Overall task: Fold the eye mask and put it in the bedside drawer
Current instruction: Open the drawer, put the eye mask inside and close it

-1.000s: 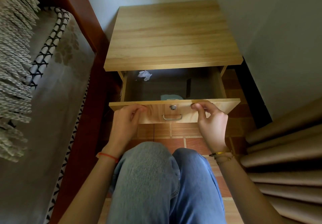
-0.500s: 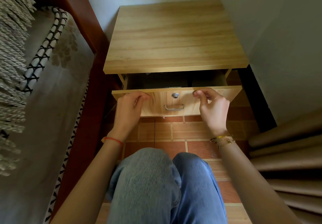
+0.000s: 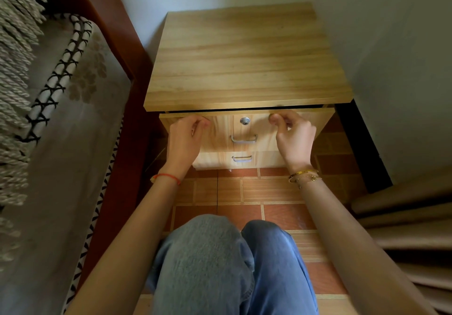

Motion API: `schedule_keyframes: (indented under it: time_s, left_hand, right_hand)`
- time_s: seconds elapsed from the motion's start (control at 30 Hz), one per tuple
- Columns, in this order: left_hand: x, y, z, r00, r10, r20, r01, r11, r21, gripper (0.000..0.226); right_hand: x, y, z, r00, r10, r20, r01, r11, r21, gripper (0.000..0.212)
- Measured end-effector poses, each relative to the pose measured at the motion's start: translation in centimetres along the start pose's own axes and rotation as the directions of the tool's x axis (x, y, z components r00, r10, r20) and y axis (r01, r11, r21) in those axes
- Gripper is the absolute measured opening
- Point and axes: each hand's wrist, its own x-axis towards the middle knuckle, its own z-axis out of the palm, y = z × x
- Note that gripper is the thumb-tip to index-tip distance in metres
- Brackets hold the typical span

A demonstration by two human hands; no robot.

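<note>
The bedside table [image 3: 244, 57] is light wood, and its top drawer [image 3: 221, 131] is pushed almost fully in, leaving only a thin dark gap under the tabletop. My left hand [image 3: 184, 141] grips the left part of the drawer front's top edge with curled fingers. My right hand [image 3: 293, 138] holds the same edge on the right. Between them sit a round lock [image 3: 244, 120] and a metal handle [image 3: 243, 138]. The eye mask is hidden inside the drawer.
A second drawer [image 3: 242, 159] sits below. The bed [image 3: 61, 131] with its red-brown frame [image 3: 117, 45] stands close on the left. Beige curtain folds [image 3: 403, 216] hang at the right. My knees [image 3: 220, 253] are over the tiled floor [image 3: 244, 192].
Both hands have pushed the top drawer inward. It went from wide open, with a teal item and crumpled paper visible inside, to nearly shut, hiding its contents.
</note>
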Motion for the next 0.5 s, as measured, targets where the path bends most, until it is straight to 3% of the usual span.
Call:
schedule_keyframes:
  time_s: [0.17,0.5]
  left_hand:
    - [1.1,-0.2,0.3,1.0,-0.017,-0.004,0.017,0.999,-0.032,0.019]
    - [1.2,0.0,1.1,0.999,0.003,-0.05,-0.005,0.999,-0.046,0.02]
  right_hand:
    - [1.2,0.0,0.7,1.0,0.023,-0.016,-0.023,0.999,0.024,0.017]
    - [1.4,0.6,2.1,0.996,-0.063,-0.059,0.062,0.998,-0.027,0.017]
